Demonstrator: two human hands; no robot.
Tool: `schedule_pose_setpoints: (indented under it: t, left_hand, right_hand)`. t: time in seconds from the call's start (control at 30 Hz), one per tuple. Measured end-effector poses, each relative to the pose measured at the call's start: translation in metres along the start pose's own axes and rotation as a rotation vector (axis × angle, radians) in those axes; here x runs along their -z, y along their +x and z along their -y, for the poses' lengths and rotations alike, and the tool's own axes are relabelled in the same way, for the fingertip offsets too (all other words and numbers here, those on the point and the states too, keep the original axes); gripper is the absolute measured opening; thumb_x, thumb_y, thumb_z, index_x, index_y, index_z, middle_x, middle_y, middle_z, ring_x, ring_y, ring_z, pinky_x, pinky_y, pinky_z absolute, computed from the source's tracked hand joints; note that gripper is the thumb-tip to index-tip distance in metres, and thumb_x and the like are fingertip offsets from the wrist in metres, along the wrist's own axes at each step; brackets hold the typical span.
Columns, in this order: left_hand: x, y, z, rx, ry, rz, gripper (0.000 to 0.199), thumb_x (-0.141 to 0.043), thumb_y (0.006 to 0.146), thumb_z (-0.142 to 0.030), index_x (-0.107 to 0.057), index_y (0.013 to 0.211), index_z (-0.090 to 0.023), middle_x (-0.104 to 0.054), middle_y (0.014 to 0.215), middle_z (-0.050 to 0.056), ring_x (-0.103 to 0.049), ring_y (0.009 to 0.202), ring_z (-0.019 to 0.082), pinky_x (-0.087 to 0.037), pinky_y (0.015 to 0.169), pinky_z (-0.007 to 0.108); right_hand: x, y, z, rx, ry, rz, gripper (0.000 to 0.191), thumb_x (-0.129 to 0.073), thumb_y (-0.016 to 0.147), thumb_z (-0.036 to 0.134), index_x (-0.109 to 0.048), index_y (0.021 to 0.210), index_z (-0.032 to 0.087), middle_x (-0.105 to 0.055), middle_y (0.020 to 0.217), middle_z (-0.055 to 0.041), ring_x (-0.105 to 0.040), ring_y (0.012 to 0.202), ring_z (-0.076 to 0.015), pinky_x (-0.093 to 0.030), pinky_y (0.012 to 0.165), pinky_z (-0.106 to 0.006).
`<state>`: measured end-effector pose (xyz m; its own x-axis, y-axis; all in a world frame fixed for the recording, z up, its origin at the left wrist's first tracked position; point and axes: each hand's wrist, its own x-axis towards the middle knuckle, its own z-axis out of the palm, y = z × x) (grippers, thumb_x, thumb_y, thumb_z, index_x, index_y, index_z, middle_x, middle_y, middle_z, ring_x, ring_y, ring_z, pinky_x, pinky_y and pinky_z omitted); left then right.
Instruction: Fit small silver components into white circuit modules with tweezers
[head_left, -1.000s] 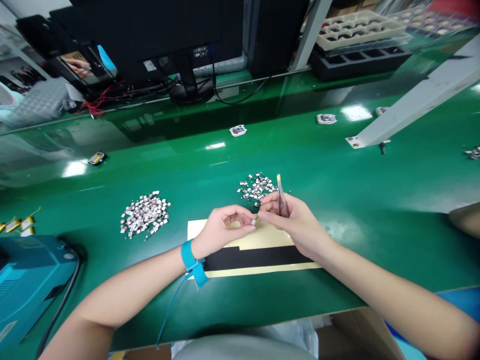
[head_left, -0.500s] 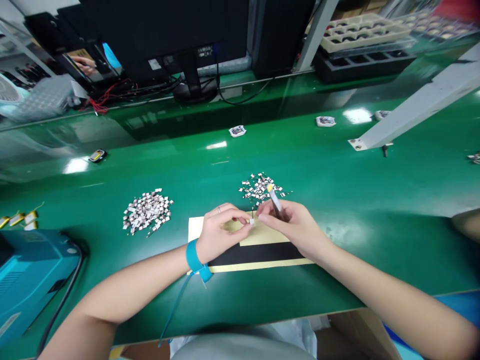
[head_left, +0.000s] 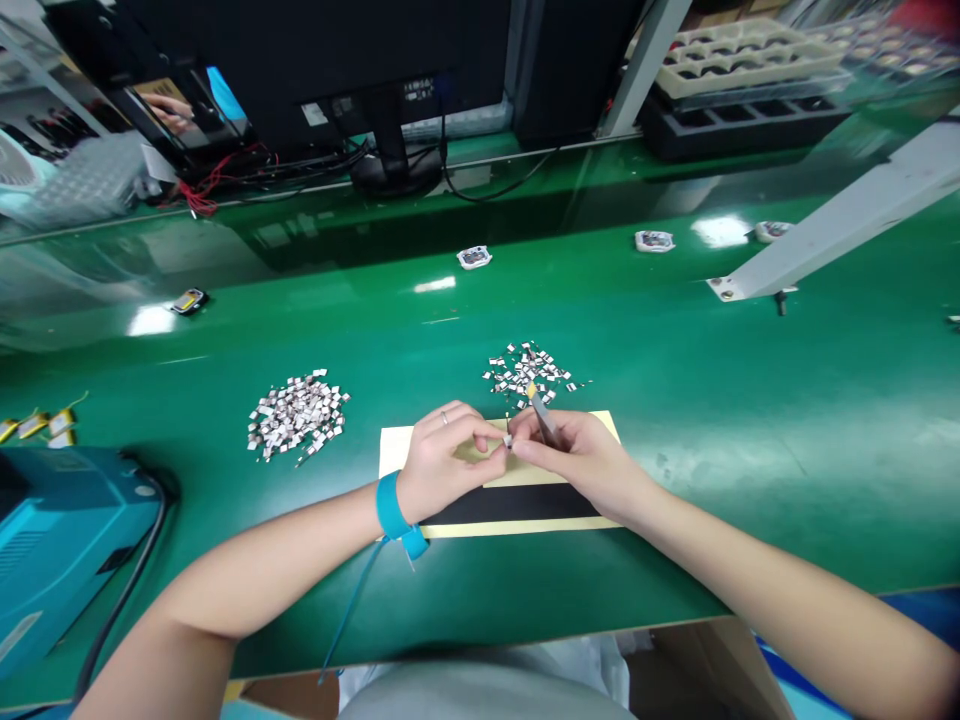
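Observation:
Between thumb and forefinger, my left hand (head_left: 453, 448) pinches a small white square part (head_left: 508, 441) with a thin dark lead. A blue wrist strap (head_left: 391, 508) circles the left wrist. My right hand (head_left: 574, 450) is closed around tweezers (head_left: 541, 415), whose yellow-marked end points up and away; its thumb and fingertips meet the small part too. Both hands are over a pale yellow sheet (head_left: 396, 455) that bears a black strip (head_left: 517, 502). Just beyond the hands lies a loose pile of similar small parts (head_left: 525, 372). The tweezers' other end is hidden by my hand.
A denser pile of small white parts (head_left: 298, 415) lies to the left. A teal machine (head_left: 67, 550) with a black cable stands at the left edge, yellow batteries (head_left: 34, 425) behind it. White-cased units (head_left: 474, 257) sit farther back. A metal post (head_left: 832, 225) slants in from the right.
My right thumb and fingertips have come in against the small part in my left hand. The tweezers have tilted a little to the left. The view has shifted slightly.

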<state>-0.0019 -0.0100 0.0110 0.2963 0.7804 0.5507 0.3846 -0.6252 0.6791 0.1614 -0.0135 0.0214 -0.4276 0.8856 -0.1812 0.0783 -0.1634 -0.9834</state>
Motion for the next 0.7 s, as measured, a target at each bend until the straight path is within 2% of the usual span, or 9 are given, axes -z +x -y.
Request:
schedule_pose_setpoints:
  t: [0.27,0.53,0.7]
  left_hand:
    - [-0.0009,-0.0010,0.0015,-0.033,0.015,-0.014,0.008,-0.062,0.064,-0.012,-0.055,0.066,-0.015,-0.046,0.050,-0.004,-0.048,0.054,0.010,-0.041,0.054,0.022]
    - [-0.0009,0.0003,0.0008,-0.048,0.028,-0.009,0.009,-0.062,0.064,-0.012,-0.053,0.064,-0.015,-0.044,0.049,-0.004,-0.048,0.053,0.010,-0.041,0.053,0.023]
    - [-0.0010,-0.0002,0.0011,-0.041,0.037,-0.007,0.009,-0.061,0.065,-0.013,-0.053,0.064,-0.016,-0.044,0.050,-0.004,-0.048,0.054,0.010,-0.041,0.054,0.023]
  right_hand:
    - [-0.0039,0.0000,-0.0044,0.006,0.075,-0.036,0.017,-0.057,0.073,0.030,-0.051,0.065,0.016,-0.048,0.066,0.0012,-0.043,0.065,-0.0115,-0.031,0.060,-0.024]
    - [-0.0054,0.0004,-0.0020,-0.009,0.157,-0.036,0.017,-0.058,0.074,0.028,-0.051,0.064,0.016,-0.046,0.064,0.0032,-0.032,0.051,-0.0063,-0.024,0.050,-0.021]
    - [-0.0055,0.0009,-0.0020,-0.006,0.144,-0.035,0.019,-0.059,0.073,0.030,-0.051,0.064,0.015,-0.046,0.062,0.0033,-0.033,0.052,-0.0067,-0.024,0.050,-0.021]
